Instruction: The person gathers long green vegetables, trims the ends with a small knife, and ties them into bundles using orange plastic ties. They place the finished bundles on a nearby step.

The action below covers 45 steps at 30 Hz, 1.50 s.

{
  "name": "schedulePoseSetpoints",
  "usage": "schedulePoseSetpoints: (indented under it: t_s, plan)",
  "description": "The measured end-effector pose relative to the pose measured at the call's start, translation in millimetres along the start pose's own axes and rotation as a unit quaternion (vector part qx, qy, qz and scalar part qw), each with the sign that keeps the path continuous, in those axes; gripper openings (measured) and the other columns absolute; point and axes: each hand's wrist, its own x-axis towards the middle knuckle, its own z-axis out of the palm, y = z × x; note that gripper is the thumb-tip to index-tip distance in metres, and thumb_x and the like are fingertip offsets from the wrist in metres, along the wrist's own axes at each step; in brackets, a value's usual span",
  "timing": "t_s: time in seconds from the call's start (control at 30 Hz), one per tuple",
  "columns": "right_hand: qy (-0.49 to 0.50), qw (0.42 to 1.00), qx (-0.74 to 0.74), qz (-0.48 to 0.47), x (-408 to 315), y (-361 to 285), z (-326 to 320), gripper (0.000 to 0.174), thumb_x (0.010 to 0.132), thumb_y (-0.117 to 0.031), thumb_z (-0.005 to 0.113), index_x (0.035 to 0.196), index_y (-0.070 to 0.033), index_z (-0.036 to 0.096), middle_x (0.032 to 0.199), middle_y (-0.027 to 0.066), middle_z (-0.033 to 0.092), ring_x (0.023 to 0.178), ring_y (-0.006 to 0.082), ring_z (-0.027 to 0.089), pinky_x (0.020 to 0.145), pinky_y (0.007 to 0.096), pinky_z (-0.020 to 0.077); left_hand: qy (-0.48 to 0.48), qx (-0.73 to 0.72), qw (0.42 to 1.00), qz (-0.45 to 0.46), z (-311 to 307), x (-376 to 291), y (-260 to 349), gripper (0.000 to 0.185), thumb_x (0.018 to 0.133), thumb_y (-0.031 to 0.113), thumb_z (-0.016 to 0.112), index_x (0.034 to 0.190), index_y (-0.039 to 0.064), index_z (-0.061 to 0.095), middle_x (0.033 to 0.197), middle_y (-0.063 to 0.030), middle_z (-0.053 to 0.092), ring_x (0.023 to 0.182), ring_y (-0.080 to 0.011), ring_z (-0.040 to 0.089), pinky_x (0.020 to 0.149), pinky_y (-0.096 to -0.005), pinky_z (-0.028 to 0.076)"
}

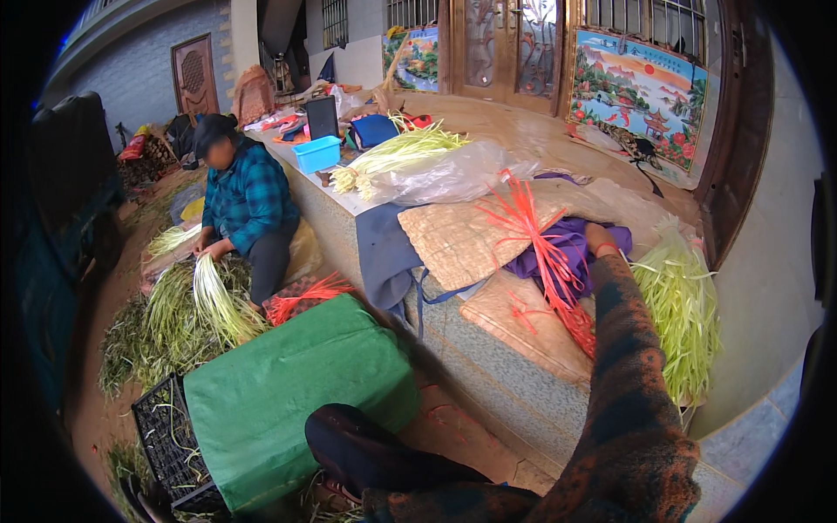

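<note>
My right hand (597, 238) reaches onto a bunched purple cloth (559, 252) on the raised stone ledge; its fingertips are hard to make out, so I cannot tell whether they grip it. A red band circles the wrist. Beside the hand, a bundle of red plastic strips (546, 252) lies across a woven straw-coloured mat (467, 238). Below it is a second tan pad (523, 320). To the right of my forearm stands a bundle of pale-green leafy stalks (680, 320), partly in clear plastic. My left hand is not clearly in view.
A green-covered block (294, 386) stands before my knee, next to a black plastic crate (171, 438). At left, a seated person (245, 189) handles stalks over a leafy heap (176, 320). The ledge also holds a blue basin (317, 155) and bundled pale stalks (399, 153).
</note>
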Motion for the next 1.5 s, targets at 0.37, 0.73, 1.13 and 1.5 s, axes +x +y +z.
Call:
schedulePoseSetpoints:
  t_s: [0.37, 0.73, 1.13, 1.5]
  plan:
    - [0.082, 0.982, 0.143, -0.094, 0.5, -100.4, 40.3, 0.048, 0.088, -0.028, 0.065, 0.128, 0.0, 0.064, 0.117, 0.027, 0.069, 0.109, 0.0424, 0.068, 0.085, 0.052, 0.0562, 0.117, -0.169, 0.936, -0.285, 17.4, 27.8, 73.7, 0.053, 0.1, 0.03, 0.059, 0.141, -0.002, 0.051, 0.136, -0.023, 0.056, 0.115, -0.0356, 0.061, 0.095, -0.045, 0.054]
    - [-0.206, 0.959, 0.185, -0.061, -31.4, -100.7, -27.7, 0.055, 0.089, -0.027, 0.066, 0.138, -0.006, 0.055, 0.111, 0.0167, 0.071, 0.088, 0.035, 0.073, 0.065, 0.0474, 0.0599, 0.12, -0.146, 0.943, -0.274, 21.1, 24.6, 72.6, 0.053, 0.101, 0.029, 0.058, 0.142, -0.003, 0.051, 0.131, -0.0216, 0.06, 0.11, -0.0339, 0.063, 0.093, -0.0434, 0.055]
    - [-0.146, 0.952, 0.072, -0.258, -178.6, -152.2, -172.5, 0.028, 0.095, -0.031, 0.064, 0.094, -0.004, 0.073, 0.072, 0.0065, 0.071, 0.062, 0.0148, 0.068, 0.058, 0.0292, 0.0535, 0.141, -0.168, 0.922, -0.318, 9.6, 16.3, 67.2, 0.051, 0.102, 0.027, 0.054, 0.142, -0.003, 0.05, 0.133, -0.0256, 0.058, 0.112, -0.0393, 0.064, 0.098, -0.0479, 0.054]
    - [-0.102, 0.888, -0.098, -0.438, -243.9, -194.4, -83.7, 0.021, 0.088, -0.025, 0.067, 0.098, -0.007, 0.073, 0.092, 0.0163, 0.073, 0.084, 0.0336, 0.071, 0.073, 0.0444, 0.0536, 0.161, -0.17, 0.917, -0.323, -13.0, 9.3, 54.8, 0.053, 0.102, 0.03, 0.054, 0.144, -0.003, 0.049, 0.138, -0.0253, 0.057, 0.117, -0.0403, 0.062, 0.1, -0.0478, 0.053]
